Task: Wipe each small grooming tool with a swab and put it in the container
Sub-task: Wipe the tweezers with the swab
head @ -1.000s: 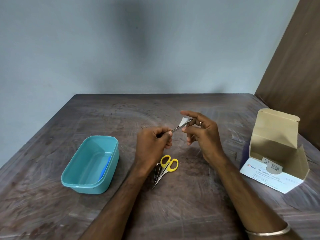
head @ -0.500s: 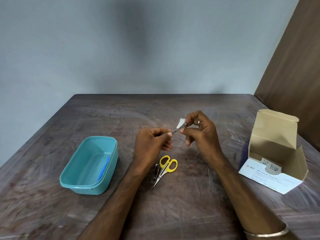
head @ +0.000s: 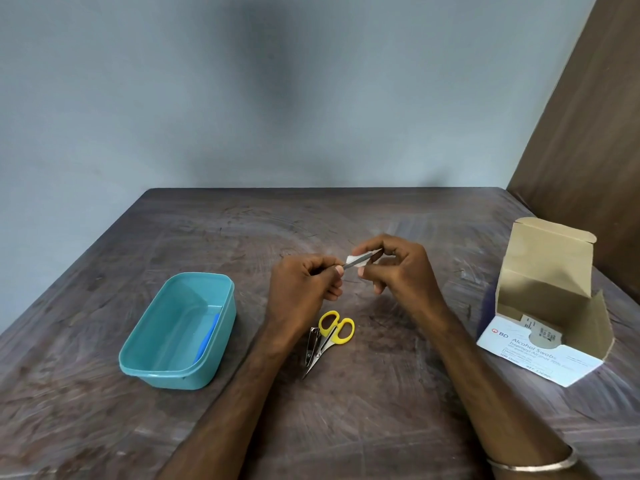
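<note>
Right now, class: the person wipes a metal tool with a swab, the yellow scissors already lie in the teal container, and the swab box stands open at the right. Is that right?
Not quite. The head view shows the scissors on the table, beside the container, not in it. The rest holds.

Both forearms are bare, no sleeves in view at all. The only thing worn is a thin silver bangle (head: 533,463) round the right wrist (plain metal, smooth, no stones or pattern that I can make out). Nails look short.
</note>
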